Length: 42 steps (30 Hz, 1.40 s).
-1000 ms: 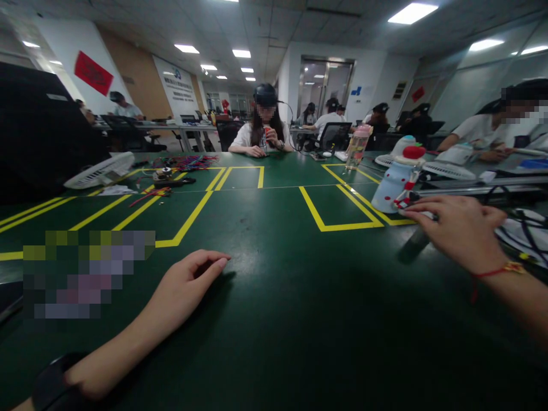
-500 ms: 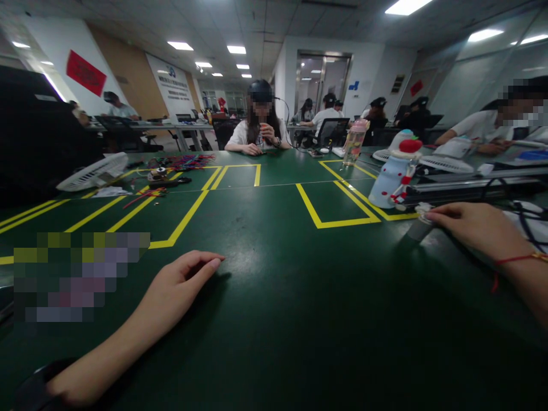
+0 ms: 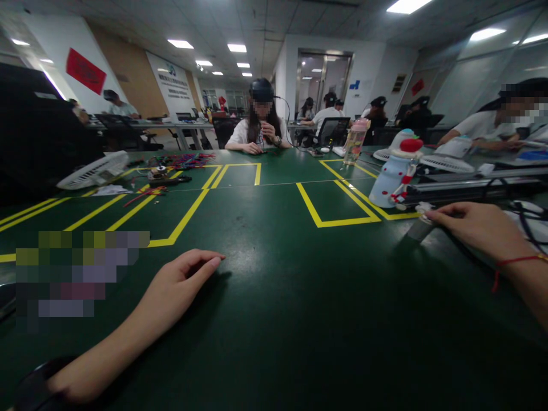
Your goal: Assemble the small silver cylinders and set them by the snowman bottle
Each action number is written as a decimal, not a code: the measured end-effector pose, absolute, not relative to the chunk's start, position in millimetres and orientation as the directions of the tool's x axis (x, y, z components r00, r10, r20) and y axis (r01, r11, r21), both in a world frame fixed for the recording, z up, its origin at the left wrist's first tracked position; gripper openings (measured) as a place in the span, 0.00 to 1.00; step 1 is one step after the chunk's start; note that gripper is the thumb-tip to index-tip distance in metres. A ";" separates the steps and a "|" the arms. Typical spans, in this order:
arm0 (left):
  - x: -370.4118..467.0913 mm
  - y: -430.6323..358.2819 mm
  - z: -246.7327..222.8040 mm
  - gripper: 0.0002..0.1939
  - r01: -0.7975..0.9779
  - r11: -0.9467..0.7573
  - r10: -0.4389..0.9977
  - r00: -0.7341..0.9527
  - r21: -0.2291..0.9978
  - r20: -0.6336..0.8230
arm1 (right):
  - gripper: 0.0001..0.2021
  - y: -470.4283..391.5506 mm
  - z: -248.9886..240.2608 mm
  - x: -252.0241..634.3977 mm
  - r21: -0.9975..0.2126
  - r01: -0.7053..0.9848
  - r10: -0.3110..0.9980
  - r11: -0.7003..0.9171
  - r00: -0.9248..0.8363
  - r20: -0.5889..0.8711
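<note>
My left hand rests on the green table left of centre, thumb and fingertips pressed together; whether anything small is between them I cannot make out. At the right, my right hand pinches the pale top of a small grey object that stands on the table or just above it. Behind that object is a light-blue bottle with a red top. A black cable passes beneath my right hand.
Yellow tape marks boxes on the table. Tangled wires and a white fan lie at the far left. A pink-lidded bottle stands at the back right. Opposite sits a person; metal rails lie at the right.
</note>
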State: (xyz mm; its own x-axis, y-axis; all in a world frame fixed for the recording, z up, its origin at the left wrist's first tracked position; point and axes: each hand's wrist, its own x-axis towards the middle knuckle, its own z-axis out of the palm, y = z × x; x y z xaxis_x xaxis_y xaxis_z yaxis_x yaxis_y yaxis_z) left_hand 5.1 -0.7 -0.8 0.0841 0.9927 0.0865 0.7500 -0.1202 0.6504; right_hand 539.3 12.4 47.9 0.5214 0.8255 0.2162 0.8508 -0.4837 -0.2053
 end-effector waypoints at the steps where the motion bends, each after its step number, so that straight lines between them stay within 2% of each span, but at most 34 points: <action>1: 5.3 -0.7 -0.7 0.20 0.750 -0.120 0.993 0.085 0.651 0.085 | 0.25 12.5 48.0 538.9 -0.203 0.855 0.832 -0.477 0.514 0.211; 8: 6.4 -1.3 1.0 0.20 0.755 -0.110 0.994 0.070 0.647 0.087 | 0.22 11.3 48.2 538.6 -0.288 0.864 0.856 -0.414 0.476 0.199; 12: 4.6 -0.3 -0.4 0.20 0.761 -0.123 0.992 0.084 0.637 0.091 | 0.27 10.0 41.9 543.9 -0.389 0.860 0.889 -0.331 0.422 0.177; 14: 4.0 0.0 -1.1 0.19 0.758 -0.131 0.991 0.089 0.639 0.097 | 0.26 9.5 38.0 540.4 -0.395 0.863 0.888 -0.315 0.415 0.198; 16: 4.3 0.0 -1.4 0.19 0.752 -0.132 0.991 0.087 0.646 0.102 | 0.23 7.9 34.9 524.8 -0.391 0.882 0.880 -0.262 0.385 0.279; 17: 4.7 -0.1 -1.4 0.19 0.749 -0.133 0.991 0.086 0.649 0.104 | 0.22 6.4 33.6 510.9 -0.412 0.888 0.873 -0.206 0.356 0.333; 19: 5.8 -0.3 -1.2 0.19 0.744 -0.138 0.990 0.093 0.654 0.104 | 0.22 1.0 30.6 471.5 -0.527 0.849 0.871 -0.021 0.274 0.407; 22: 7.0 -0.8 -0.6 0.20 0.744 -0.143 0.990 0.108 0.653 0.093 | 0.20 -11.5 24.5 396.1 -0.700 0.644 0.916 0.307 -0.001 0.401; 25: 6.8 -0.8 0.1 0.19 0.750 -0.147 0.989 0.116 0.645 0.090 | 0.16 -22.0 17.7 331.7 -0.681 0.501 0.845 0.534 -0.333 0.418; 27: 6.0 -0.3 0.2 0.18 0.750 -0.152 0.988 0.121 0.643 0.093 | 0.14 -24.3 13.2 306.2 -0.655 0.450 0.789 0.607 -0.439 0.430; 31: 6.1 0.1 -0.6 0.18 0.751 -0.152 0.988 0.123 0.643 0.089 | 0.15 -21.4 2.9 291.9 -0.700 0.433 0.805 0.568 -0.468 0.364; 34: 14.1 -3.2 0.0 0.18 0.754 -0.198 0.980 0.155 0.626 0.123 | 0.26 -19.4 -4.9 293.9 -0.776 0.395 0.848 0.491 -0.421 0.322; 36: 27.3 -7.8 3.4 0.16 0.738 -0.289 0.957 0.227 0.610 0.179 | 0.30 -18.9 -8.6 294.7 -0.817 0.363 0.865 0.449 -0.407 0.294; 38: 46.7 -13.0 10.0 0.15 0.694 -0.406 0.912 0.345 0.594 0.221 | 0.28 -18.5 -10.3 294.6 -0.832 0.356 0.870 0.425 -0.414 0.267; 42: 87.9 -16.0 27.3 0.13 0.612 -0.526 0.848 0.437 0.591 0.301 | 0.25 -17.9 -10.1 294.1 -0.858 0.333 0.875 0.391 -0.425 0.233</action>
